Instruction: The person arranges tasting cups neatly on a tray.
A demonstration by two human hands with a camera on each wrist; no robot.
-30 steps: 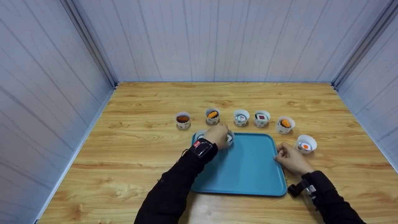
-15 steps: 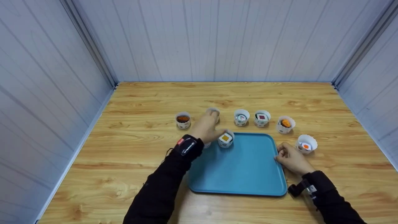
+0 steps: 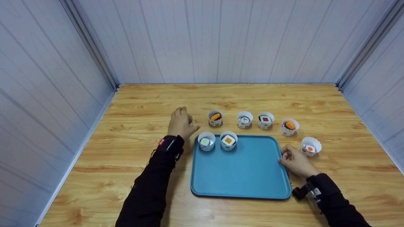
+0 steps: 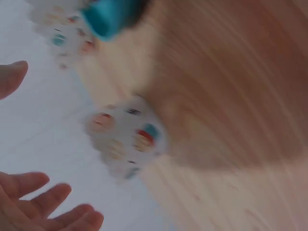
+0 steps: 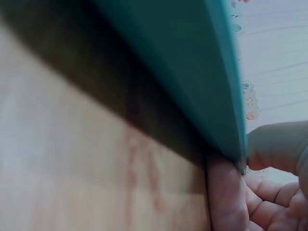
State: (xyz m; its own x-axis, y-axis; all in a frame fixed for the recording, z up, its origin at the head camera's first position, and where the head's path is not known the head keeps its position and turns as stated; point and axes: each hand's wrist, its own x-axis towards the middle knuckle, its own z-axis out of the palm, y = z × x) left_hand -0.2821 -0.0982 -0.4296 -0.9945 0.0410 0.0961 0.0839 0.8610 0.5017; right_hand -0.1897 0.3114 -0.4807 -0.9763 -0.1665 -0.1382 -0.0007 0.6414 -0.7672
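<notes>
My left hand (image 3: 180,123), fingers spread, is over the leftmost paper cup (image 3: 190,119) and hides most of it. In the left wrist view the thumb and fingers stand apart from a patterned paper cup (image 4: 126,139), with a gap between. My right hand (image 3: 296,160) pinches the right rim of the blue tray (image 3: 240,173); the right wrist view shows a finger under the tray edge (image 5: 211,91) and the thumb above. In the tray's back left corner stand a cup with a green-centred sushi piece (image 3: 205,142) and a cup with a yellow-centred one (image 3: 228,140).
Behind the tray stand cups with an orange-topped piece (image 3: 215,118), a white round piece (image 3: 245,119) and a dark-red-centred piece (image 3: 265,120). To the right are another orange-topped cup (image 3: 289,126) and an orange-centred one (image 3: 310,147). Panel walls (image 3: 221,41) enclose the wooden table.
My left hand has let go of the yellow-centred cup on the tray and moved left, past the orange-topped cup, to the leftmost cup. My right hand has stayed at the tray rim.
</notes>
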